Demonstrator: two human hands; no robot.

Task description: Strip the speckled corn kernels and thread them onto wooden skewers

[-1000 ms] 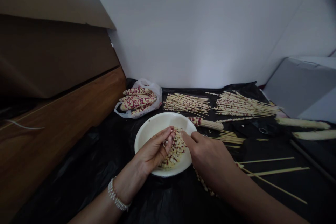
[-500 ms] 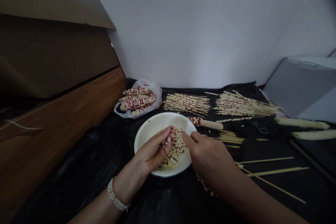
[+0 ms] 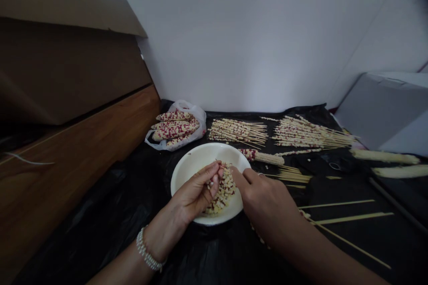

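My left hand [image 3: 197, 191], with a beaded bracelet at the wrist, pinches thumb and fingertips together over a white bowl [image 3: 182, 171]. Between them seems to be a corn kernel, mostly hidden. Close on its right, my right hand [image 3: 261, 191] is closed around a thin wooden skewer [image 3: 354, 244]. Some kernels show on the skewer where it emerges behind that hand, and its bare end slants to the lower right. Loose cream and dark red corn kernels [image 3: 222, 196] lie in the bowl under both hands. More strung kernels show partly beneath my right wrist.
Behind the bowl are a plastic bag of corn cobs [image 3: 175, 129], two piles of kernel-covered skewers [image 3: 234, 131] and a partly stripped cob [image 3: 264, 156]. Bare skewers [image 3: 292, 174] and pale cobs [image 3: 384, 156] lie right. A cardboard box [image 3: 67, 71] stands left, a white wall behind.
The skewer in my right hand has tilted slightly, its far end a little lower. Both hands stay nearly in place, fingertips close together over the bowl.
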